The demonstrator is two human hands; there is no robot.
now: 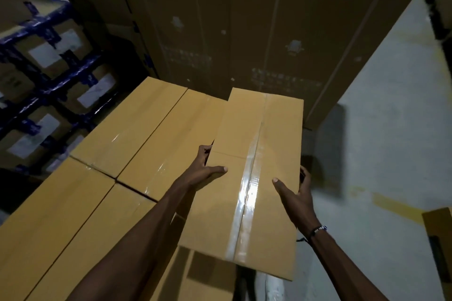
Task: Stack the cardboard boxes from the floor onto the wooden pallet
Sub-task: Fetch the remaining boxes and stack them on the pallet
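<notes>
- Cardboard box [247, 178]: long, narrow, sealed with clear tape along its top seam; held in the air by both hands beside the right edge of the stack [117, 154], its top slightly above that layer. Whether its far end rests on anything cannot be told.
- Left hand [208, 168]: clamped on the box's left long side, thumb flat on the top face, fingers curled down over the edge.
- Right hand [297, 193]: clamped on the right long side, thumb on top, fingers wrapped round the edge; a bracelet [318, 230] sits at the wrist.
- Key relation: the box's long axis runs away from the person, roughly parallel to the seams of the stacked boxes. Both grips sit near mid-length, so the box extends beyond the hands both ways.
- Judged next need: a shift leftward to close the box against the stack's right edge. The left hand is the nearer one and lies between box and stack.
- Surroundings: tall cartons [244, 32] behind; blue-taped boxes [53, 56] at left; pale floor [391, 154] at right. The pallet is hidden.
</notes>
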